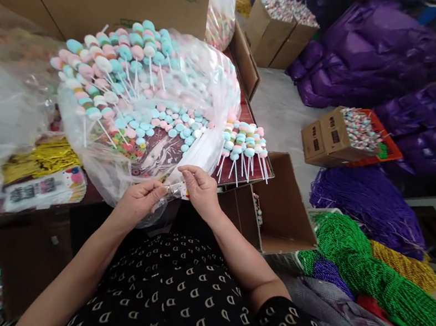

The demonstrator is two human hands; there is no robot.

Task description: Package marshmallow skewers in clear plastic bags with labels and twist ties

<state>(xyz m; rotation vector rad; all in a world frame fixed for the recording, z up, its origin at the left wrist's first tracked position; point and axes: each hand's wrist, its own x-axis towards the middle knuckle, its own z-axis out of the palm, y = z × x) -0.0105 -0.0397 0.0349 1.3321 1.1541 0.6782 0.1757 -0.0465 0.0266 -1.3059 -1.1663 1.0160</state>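
Observation:
At the table's front edge, my left hand (138,201) and my right hand (201,192) pinch a small clear plastic bag (174,191) with a printed patch between them. Both hands are closed, thumbs against fingers. Just beyond them, a large clear plastic sheet (198,154) spreads over the table. On it lie loose pastel candies (174,124) in pink, blue and white, and small coloured ring candies (130,147). A heap of candy skewers (113,63) on white sticks rises behind. More candy skewers (245,140) lie in a row at the right edge.
Gold ties (42,157) and a stack of printed bags (46,190) lie at left. An open cardboard box (289,209) stands below the right edge. Filled boxes (323,139), purple sacks (368,49) and green cord bundles (383,276) occupy the floor at right.

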